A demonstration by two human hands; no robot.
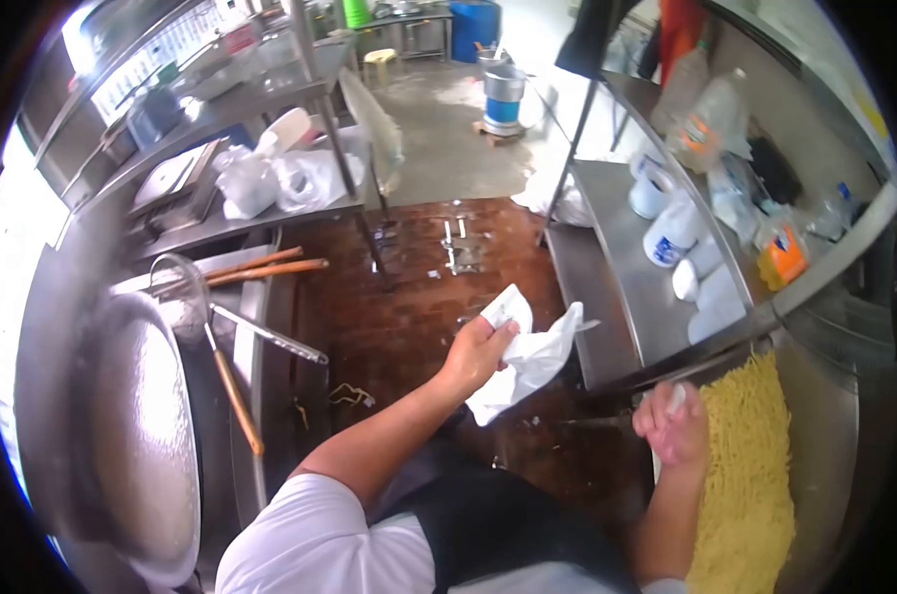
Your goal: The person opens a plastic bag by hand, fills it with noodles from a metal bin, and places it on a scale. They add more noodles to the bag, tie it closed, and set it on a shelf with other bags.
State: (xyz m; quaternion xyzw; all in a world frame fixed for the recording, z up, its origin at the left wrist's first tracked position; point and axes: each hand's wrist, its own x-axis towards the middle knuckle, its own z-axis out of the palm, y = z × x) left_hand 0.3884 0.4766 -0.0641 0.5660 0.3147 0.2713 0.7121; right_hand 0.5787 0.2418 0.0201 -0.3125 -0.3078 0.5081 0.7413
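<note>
My left hand [476,358] is closed on a crumpled, thin white plastic bag [534,374], held out in front of my body above the brown floor. The bag hangs down and to the right from my fingers. On the right, my right hand [674,426] is raised with its fingers curled in. A small whitish bit shows at its fingertips, too small to name. Close beside that hand lies a long heap of yellow noodles [746,475] on a metal surface.
A large wok [147,436] of cloudy liquid is at left, beside a wooden-handled strainer [233,396] and a perforated-handled utensil [270,334]. Metal shelves [617,252] at right carry white jugs [669,236] and bottles. Bags [315,180] lie on the left shelf. A bucket [504,94] stands further back.
</note>
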